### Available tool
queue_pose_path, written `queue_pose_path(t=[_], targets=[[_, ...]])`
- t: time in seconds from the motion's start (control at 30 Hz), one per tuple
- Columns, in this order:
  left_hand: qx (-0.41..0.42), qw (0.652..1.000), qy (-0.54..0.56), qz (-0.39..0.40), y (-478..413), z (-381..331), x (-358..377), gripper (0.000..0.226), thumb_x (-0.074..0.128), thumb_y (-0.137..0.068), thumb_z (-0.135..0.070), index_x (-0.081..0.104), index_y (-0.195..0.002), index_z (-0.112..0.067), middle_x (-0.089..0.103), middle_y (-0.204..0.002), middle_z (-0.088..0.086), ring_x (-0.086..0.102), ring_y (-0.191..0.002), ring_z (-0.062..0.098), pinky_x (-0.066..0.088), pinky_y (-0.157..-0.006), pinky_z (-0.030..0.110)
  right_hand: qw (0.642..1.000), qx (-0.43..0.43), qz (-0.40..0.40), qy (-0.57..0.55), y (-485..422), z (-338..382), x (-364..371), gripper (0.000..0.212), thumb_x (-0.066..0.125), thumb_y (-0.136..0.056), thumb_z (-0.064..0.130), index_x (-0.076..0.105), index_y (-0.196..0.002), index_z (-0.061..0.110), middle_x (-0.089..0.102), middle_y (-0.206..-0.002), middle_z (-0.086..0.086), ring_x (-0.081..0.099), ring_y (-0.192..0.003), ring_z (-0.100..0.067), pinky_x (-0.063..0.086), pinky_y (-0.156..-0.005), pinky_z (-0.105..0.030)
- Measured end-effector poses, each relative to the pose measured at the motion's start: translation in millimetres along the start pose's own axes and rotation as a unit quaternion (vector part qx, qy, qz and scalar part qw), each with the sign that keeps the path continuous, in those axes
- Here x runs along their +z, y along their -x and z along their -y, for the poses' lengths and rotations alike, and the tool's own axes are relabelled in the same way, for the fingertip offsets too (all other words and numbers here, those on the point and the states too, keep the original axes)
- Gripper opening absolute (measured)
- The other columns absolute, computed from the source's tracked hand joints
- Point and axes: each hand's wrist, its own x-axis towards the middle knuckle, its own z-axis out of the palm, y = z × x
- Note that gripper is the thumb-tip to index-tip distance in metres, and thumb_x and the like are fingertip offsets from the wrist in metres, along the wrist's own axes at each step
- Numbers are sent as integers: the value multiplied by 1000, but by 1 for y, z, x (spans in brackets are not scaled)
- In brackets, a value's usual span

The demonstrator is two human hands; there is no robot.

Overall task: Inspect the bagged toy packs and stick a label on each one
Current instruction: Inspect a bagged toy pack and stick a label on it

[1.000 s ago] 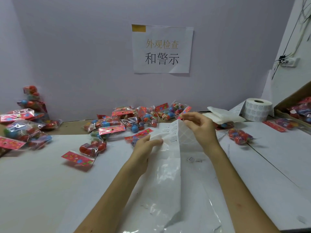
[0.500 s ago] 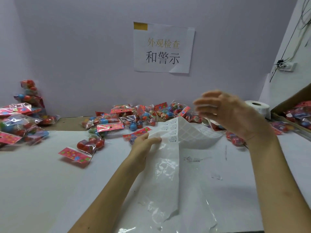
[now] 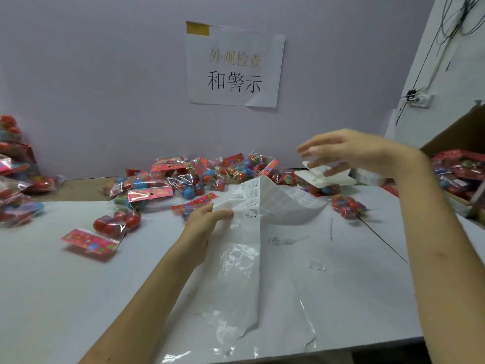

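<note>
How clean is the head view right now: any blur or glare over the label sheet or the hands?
Head view: right hand smeared by motion blur; left hand fairly sharp; label sheet in focus, but its print is too small to read; its glossy lower part throws glare; wall sign legible.

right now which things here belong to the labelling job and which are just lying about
Job: label sheet, pinched by left hand; bagged toy packs; right hand, raised, open.
Lying about: wall sign; wall socket; plastic scraps on table.
</note>
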Motion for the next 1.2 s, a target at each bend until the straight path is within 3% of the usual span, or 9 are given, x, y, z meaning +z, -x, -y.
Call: queue_pose_path(t=[0.1,0.17,0.23,0.33,0.5,0.67,0.83,1.0,1.2], targets=[[2,1000,-7,-1,-2,0,1,20,74,-88,-8,73,-105,-20,80,-92,4,77,-78,26,63,-65,37,953,-141,32,-265,10,-6,3,38,55,-100,42,67,-131,25,62,-140,-4,63,-125,-26,58,-93,-37],[-2,1000,-6,3,-2,2,0,23,74,-88,-9,73,-108,-19,79,-96,4,77,-82,27,64,-69,39,894,-99,38,-436,3,-28,28,34,59,-95,37,71,-123,20,69,-128,-7,69,-112,-23,59,-86,-36],[-3,1000,-2,9,-2,2,1,21,73,-89,-8,73,-105,-20,80,-92,2,78,-79,26,62,-62,36,946,92,-110,-290,-10,-56,38,29,62,-94,32,71,-118,19,69,-106,-6,65,-82,-21,54,-72,-32],[-7,1000,-5,9,-2,0,1,19,73,-89,-7,73,-100,-23,80,-87,0,78,-77,24,61,-58,33,954,283,-59,77,-12,-85,38,17,51,-102,26,58,-116,19,64,-110,-10,57,-85,-21,47,-77,-34],[-13,1000,-2,13,3,0,3,19,72,-90,-7,73,-104,-19,80,-89,3,77,-78,27,60,-59,34,963,81,-249,55,5,-40,21,19,58,-102,27,70,-117,30,65,-120,10,58,-109,-11,44,-96,-34],[-3,1000,-3,10,4,-1,3,25,71,-89,-6,73,-113,-14,79,-99,11,77,-88,33,61,-67,38,874,-135,-463,53,2,4,69,19,59,-92,11,74,-90,23,72,-85,12,67,-82,-5,49,-75,-13],[4,1000,-4,10,9,-2,5,29,68,-90,-5,72,-118,-13,77,-105,12,75,-96,35,62,-81,45,889,-237,-379,103,-16,-2,156,13,70,-85,2,73,-91,14,68,-94,2,60,-92,-13,50,-86,-27],[20,1000,8,14,13,-2,4,30,64,-94,-5,70,-123,-11,75,-112,16,72,-104,38,56,-96,54,928,-186,-299,119,-20,-35,192,29,81,-80,36,73,-106,27,58,-116,10,48,-120,-8,45,-104,-39],[35,998,41,22,14,1,5,31,63,-94,-4,68,-125,-7,73,-118,19,68,-111,41,54,-100,55,933,-160,-296,127,-22,-38,196,33,83,-79,41,72,-108,29,56,-117,9,47,-113,-7,48,-100,-39]])
